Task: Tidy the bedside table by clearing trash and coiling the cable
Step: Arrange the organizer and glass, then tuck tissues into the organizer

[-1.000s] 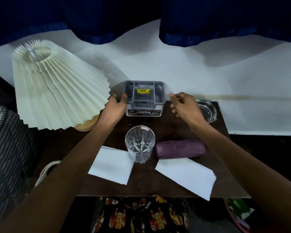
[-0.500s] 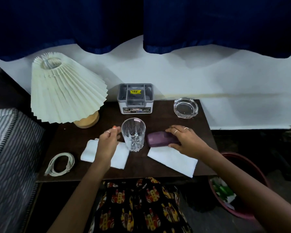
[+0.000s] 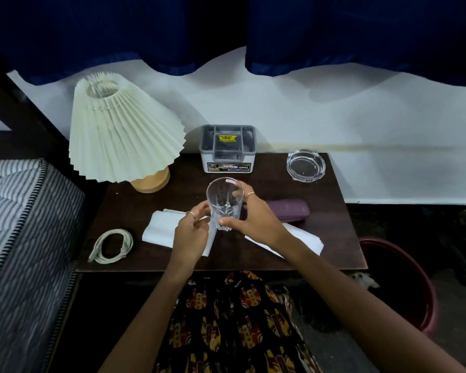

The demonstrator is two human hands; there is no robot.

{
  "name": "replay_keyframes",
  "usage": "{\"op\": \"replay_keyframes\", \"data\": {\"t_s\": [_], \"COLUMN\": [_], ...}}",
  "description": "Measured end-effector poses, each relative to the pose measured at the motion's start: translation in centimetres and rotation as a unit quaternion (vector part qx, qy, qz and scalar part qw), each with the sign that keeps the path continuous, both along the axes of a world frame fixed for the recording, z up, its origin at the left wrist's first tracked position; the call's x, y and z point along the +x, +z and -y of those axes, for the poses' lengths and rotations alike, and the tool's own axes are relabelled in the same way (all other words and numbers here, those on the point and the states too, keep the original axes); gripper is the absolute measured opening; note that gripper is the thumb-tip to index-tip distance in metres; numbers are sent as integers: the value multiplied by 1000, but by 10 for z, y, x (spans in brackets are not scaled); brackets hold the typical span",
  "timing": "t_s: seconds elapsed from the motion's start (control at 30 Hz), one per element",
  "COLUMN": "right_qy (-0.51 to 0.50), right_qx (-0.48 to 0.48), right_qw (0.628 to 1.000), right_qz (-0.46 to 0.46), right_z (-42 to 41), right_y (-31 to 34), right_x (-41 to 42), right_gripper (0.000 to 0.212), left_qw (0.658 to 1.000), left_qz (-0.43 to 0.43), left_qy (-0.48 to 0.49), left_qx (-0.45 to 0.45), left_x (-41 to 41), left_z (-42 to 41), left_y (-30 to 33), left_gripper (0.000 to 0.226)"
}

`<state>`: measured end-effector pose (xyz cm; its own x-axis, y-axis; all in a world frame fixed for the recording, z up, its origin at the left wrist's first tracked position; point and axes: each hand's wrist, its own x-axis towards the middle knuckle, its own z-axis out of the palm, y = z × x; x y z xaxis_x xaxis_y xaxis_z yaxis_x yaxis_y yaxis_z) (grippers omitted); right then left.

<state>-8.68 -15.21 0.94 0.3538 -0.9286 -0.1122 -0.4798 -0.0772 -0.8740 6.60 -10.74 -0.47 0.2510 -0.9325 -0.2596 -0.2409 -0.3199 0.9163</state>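
Cable, the thing to be coiled, lies in a loose loop at the near left corner of the counter, well apart from both hands. Nearer in, the right hand grips a clear drinking glass low on its body, fingers curled round it, and the glass seems raised a little or just tipping off the wood, though I cannot tell for sure. Close beside it the left hand hovers over a folded white tissue, its fingers bent toward the glass; whether they pinch the tissue or only touch the glass is unclear. Just right of the glass a second tissue shows under the right forearm, and behind it rests a purple case. Further back stand a grey box with a yellow label, a glass ashtray and a lamp with a pleated shade. Beside the counter on the floor, at the right, sits a dark red bin; a striped mattress lies at the left. My reading is that the trash step is in hand: the glass is being moved so the tissues can be gathered. Next comes setting the glass down upright clear of the paper, then picking up both tissues and carrying them to the bin.
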Motion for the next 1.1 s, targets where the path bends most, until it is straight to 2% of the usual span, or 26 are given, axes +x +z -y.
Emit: {"op": "replay_keyframes", "data": {"t_s": [0.3, 0.43, 0.57, 0.83, 1.1], "right_qy": [-69, -107, -167, -285, -348], "right_qx": [-30, -52, -85, -152, -128], "right_qw": [997, 990, 976, 946, 928], "right_qz": [26, 71, 109, 8, -15], "right_z": [1, 4, 19, 80, 121], "right_y": [-3, 0, 13, 43, 30], "right_x": [13, 8, -19, -107, -133], "right_gripper": [77, 73, 77, 74, 74], "left_qw": [999, 999, 998, 988, 972], "left_qz": [12, 33, 57, 135, 222], "left_qy": [0, -8, -32, -68, -70], "left_qx": [-29, -32, -26, -43, -32], "left_x": [-5, -12, -19, -27, -32], "left_z": [-9, -13, -17, -21, -21], "left_y": [-7, -14, -23, -34, -37], "left_gripper": [45, 47, 47, 45, 42]}}
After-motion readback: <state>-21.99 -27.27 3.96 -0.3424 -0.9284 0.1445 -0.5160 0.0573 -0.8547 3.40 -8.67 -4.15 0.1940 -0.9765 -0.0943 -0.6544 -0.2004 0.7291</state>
